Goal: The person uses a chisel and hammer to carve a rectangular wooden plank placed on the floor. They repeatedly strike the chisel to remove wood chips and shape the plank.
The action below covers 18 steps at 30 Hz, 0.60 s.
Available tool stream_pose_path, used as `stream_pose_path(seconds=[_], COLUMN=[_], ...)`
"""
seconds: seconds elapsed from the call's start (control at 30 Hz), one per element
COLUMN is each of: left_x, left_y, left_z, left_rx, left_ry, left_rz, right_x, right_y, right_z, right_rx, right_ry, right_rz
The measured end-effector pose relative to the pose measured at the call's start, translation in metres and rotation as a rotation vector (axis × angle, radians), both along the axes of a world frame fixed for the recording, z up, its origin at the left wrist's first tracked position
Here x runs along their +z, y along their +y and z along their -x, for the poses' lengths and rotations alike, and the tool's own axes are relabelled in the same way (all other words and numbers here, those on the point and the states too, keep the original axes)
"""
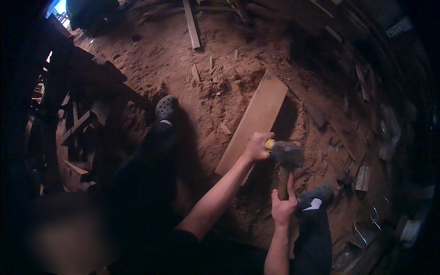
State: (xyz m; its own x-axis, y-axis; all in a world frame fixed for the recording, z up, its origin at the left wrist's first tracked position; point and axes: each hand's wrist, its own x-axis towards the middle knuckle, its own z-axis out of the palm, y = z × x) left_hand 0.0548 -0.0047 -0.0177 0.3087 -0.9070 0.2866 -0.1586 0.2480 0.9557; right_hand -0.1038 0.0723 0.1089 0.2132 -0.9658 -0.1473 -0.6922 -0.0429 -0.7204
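Note:
My left hand (260,146) is closed on a short yellow handle (270,144), perhaps of a tool, whose far end is hidden at the dark metal head of a hammer (288,155). Lower down, my right hand (283,207) grips the hammer's wooden handle (284,179). Under and beside my left hand, a long pale wooden board (256,114) lies slanted on reddish, dusty ground.
My shoed feet (165,108) (320,191) flank the board. Wood scraps (191,25) lie ahead, broken timber (75,128) at left, planks (343,142) and bent metal wire (360,231) at right. A blurred patch (73,233) covers the lower left corner.

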Motion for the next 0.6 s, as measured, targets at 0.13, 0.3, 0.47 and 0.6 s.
stream_pose_path(seconds=[0.13,0.3,0.47,0.6], left_x=[-0.005,-0.003,-0.013,-0.016], left_y=[0.000,-0.002,-0.003,-0.003], left_z=[-0.002,0.001,0.001,0.008], left_rx=[0.078,0.058,0.069,0.046], left_ry=[-0.031,0.013,-0.037,0.026], left_rz=[0.032,-0.026,-0.029,0.039], right_x=[-0.016,-0.015,0.003,-0.012], right_y=[-0.006,-0.009,0.000,-0.007], right_z=[0.009,0.019,0.005,-0.002], right_rx=[0.122,0.143,-0.118,0.062], right_ry=[-0.018,0.000,-0.191,0.139], right_rz=[0.170,0.316,0.212,0.280])
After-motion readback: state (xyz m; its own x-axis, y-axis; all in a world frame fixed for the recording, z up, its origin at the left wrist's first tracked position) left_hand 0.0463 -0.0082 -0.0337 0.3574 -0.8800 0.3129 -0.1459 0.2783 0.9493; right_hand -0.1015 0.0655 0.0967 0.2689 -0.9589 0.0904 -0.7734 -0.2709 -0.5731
